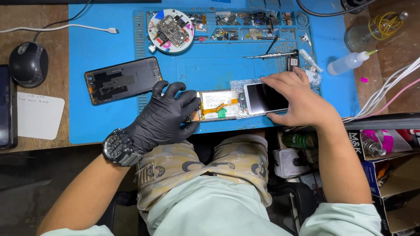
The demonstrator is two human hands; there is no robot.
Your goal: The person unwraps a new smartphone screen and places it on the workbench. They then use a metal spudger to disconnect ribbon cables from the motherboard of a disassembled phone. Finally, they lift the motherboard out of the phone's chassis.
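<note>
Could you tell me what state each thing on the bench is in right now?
Phone: opened, insides showing.
Screen: dark, lying flat beside the phone body.
Back cover: off, lying apart.
Squeeze bottle: lying on its side.
Left hand: gloved, pressing the phone.
Right hand: bare, on the screen.

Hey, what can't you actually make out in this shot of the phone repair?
Head view only:
- Phone body: left end hidden under the gloved left hand.
- Screen: right end covered by the bare right hand.
- Parts tray: pieces too small to tell apart.
- Second phone: cut off by the left edge.
</note>
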